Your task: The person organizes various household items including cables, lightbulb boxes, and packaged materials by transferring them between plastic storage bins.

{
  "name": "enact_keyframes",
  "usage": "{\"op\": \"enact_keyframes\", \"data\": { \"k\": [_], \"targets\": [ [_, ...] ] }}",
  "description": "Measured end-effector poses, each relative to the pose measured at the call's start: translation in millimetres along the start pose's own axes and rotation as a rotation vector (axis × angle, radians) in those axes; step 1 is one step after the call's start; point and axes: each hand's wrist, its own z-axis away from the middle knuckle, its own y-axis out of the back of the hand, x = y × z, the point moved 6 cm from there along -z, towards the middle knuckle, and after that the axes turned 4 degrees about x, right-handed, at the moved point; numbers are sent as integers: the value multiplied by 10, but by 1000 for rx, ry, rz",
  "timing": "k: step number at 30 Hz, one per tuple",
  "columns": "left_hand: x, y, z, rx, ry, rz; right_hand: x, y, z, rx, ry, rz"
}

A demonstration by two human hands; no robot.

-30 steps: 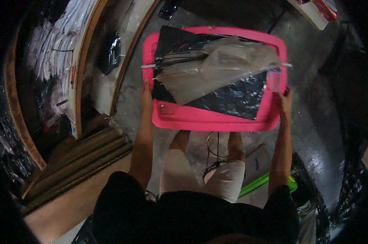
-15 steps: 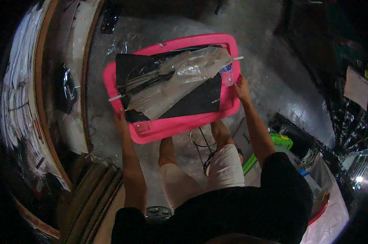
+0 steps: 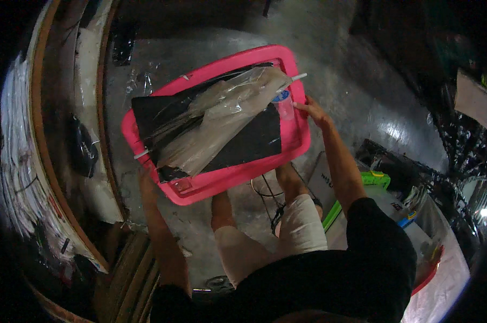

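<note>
The pink rectangular plastic tray (image 3: 243, 171) shifts leftward in view, apparently mid-carry between the right hand (image 3: 315, 112), pinching its rim, and the left hand (image 3: 147, 176), grip unclear; steady levelling seems called for.

Two hands, a left hand (image 3: 148, 177) and a right hand (image 3: 317, 114), were pictured with one pink tray (image 3: 303, 134). Counted on it were at least one black sheet (image 3: 249, 139), one crumpled clear plastic wrap (image 3: 216, 121) and one blue-topped container (image 3: 285, 107). Two white rod ends (image 3: 298, 77) showed. Below were two bare legs (image 3: 220, 210); at left, at least two wooden edges (image 3: 37, 97). Stacked brown sheets (image 3: 127, 274) were too dark to number.
</note>
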Motion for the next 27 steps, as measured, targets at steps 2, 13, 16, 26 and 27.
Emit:
{"op": "enact_keyframes", "data": {
  "k": [2, 13, 16, 26, 27],
  "targets": [
    [25, -57, -21, -103, 62, 9, 88, 100, -28, 155, -104, -37],
    [-360, -234, 6, -248, 623, 614, 35, 135, -39, 247, -149, 12],
    [-330, -198, 14, -228, 672, 492, 106, 131, -30, 288, -174, -10],
    [-424, -159, 36, -197, 680, 492, 24, 125, -24, 57, -191, -400],
    [-455, -176, 20, -233, 674, 528, 47, 146, -73, 93, -207, -337]
  ]
}}
